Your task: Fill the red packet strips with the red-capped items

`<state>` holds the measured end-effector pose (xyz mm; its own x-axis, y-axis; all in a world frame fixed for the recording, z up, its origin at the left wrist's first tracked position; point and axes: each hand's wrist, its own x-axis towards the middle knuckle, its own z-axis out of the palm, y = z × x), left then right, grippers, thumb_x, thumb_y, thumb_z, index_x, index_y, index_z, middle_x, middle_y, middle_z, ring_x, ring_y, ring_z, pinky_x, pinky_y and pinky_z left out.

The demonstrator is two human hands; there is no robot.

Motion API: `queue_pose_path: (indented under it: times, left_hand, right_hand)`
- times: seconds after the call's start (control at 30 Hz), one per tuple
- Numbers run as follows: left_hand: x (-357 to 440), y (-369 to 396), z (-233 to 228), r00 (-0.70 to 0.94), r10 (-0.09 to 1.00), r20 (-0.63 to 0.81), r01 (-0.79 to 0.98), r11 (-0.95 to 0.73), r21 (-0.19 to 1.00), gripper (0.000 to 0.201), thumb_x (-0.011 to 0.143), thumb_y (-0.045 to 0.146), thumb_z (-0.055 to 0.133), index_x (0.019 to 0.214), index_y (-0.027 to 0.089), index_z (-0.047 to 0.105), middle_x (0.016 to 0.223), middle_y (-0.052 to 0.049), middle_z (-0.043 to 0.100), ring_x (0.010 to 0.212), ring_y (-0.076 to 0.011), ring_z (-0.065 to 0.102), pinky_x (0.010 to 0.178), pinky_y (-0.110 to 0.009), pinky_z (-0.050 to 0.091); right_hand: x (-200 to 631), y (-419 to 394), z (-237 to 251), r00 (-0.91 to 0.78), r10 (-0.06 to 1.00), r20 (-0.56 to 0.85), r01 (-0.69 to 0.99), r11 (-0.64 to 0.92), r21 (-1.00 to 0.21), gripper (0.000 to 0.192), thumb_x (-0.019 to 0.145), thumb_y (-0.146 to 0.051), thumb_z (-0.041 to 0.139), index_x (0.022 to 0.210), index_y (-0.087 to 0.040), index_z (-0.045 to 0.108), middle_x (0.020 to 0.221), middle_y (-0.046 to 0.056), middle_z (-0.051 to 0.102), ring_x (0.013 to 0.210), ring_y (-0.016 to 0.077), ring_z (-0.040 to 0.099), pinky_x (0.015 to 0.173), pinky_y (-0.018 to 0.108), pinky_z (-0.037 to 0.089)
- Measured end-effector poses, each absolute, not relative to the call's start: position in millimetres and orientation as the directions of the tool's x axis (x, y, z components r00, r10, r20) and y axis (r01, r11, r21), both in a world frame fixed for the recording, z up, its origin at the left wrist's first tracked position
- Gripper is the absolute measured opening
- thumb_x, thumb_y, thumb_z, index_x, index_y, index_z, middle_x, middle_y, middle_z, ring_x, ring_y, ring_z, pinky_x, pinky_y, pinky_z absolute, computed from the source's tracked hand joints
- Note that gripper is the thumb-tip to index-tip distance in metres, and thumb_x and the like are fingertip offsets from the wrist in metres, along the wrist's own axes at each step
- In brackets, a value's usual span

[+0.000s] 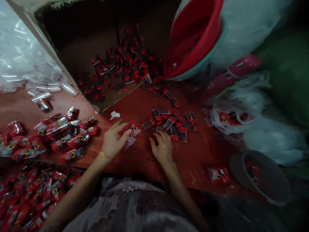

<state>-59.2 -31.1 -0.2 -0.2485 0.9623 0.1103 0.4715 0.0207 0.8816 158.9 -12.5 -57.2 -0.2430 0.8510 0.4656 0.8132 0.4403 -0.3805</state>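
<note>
- The tabletop (pixel 135 106) is red-brown and carries everything under both hands.
- A red basin (pixel 193 35) leans tilted, well beyond the right hand.
- A heap of filled packets (pixel 55 135) lies just left of the left hand.
- The left hand (pixel 113 140) rests flat, fingers spread, touching a clear packet (pixel 130 133).
- The right hand (pixel 163 149), fingers curled, touches small red-capped pieces (pixel 175 127) just beyond its fingertips; whether it grasps one I cannot tell.

2 hands (left hand (pixel 113 140), right hand (pixel 163 149)), 2 nested basins (pixel 193 38), 1 grey bowl (pixel 263 177), 1 cardboard box (pixel 79 38), red packets (pixel 60 132) too many to count
</note>
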Motion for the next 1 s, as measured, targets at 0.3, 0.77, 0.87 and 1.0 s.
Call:
queue_pose_path:
  times: [0.3, 0.77, 0.87, 1.0]
  left_hand:
    - [-32, 1, -33, 0.125, 0.986, 0.107, 0.957, -0.149, 0.25, 0.028, 0.081, 0.026, 0.052, 0.105, 0.026, 0.066, 0.129, -0.008, 0.055, 0.13, -0.0339, 0.032, 0.105, -0.056, 0.021]
    - [-37, 3, -37, 0.075, 0.995, 0.071, 0.963, -0.091, 0.255, 0.03, 0.083, 0.03, 0.049, 0.109, 0.031, 0.064, 0.129, -0.003, 0.055, 0.13, -0.0312, 0.034, 0.104, -0.055, 0.023]
    - [-40, 3, -35, 0.033, 0.993, 0.114, 0.943, -0.068, 0.325, 0.029, 0.085, 0.029, 0.046, 0.105, 0.03, 0.066, 0.125, -0.003, 0.058, 0.127, -0.0292, 0.038, 0.104, -0.053, 0.025]
    - [-40, -3, -24, -0.084, 0.98, 0.181, 0.867, -0.018, 0.498, 0.029, 0.086, 0.034, 0.046, 0.106, 0.028, 0.066, 0.124, -0.005, 0.058, 0.126, -0.0276, 0.042, 0.105, -0.052, 0.026]
  right_hand:
    - [162, -15, -57, -0.249, 0.849, 0.465, 0.79, 0.456, -0.41, 0.019, 0.085, -0.026, 0.05, 0.095, -0.017, 0.064, 0.107, 0.01, 0.062, 0.104, 0.025, 0.05, 0.089, 0.042, 0.043]
    - [161, -14, -62, -0.232, 0.842, 0.488, 0.786, 0.458, -0.416, 0.018, 0.084, -0.025, 0.051, 0.093, -0.017, 0.065, 0.105, 0.01, 0.063, 0.103, 0.0247, 0.05, 0.087, 0.041, 0.042]
    - [162, -16, -59, -0.209, 0.838, 0.505, 0.787, 0.45, -0.423, 0.018, 0.085, -0.026, 0.051, 0.093, -0.018, 0.065, 0.104, 0.01, 0.065, 0.101, 0.0252, 0.051, 0.087, 0.042, 0.042]
    - [154, -21, -42, -0.124, 0.855, 0.504, 0.706, 0.433, -0.561, 0.021, 0.085, -0.03, 0.052, 0.097, -0.018, 0.064, 0.1, 0.01, 0.067, 0.097, 0.0236, 0.056, 0.087, 0.04, 0.042]
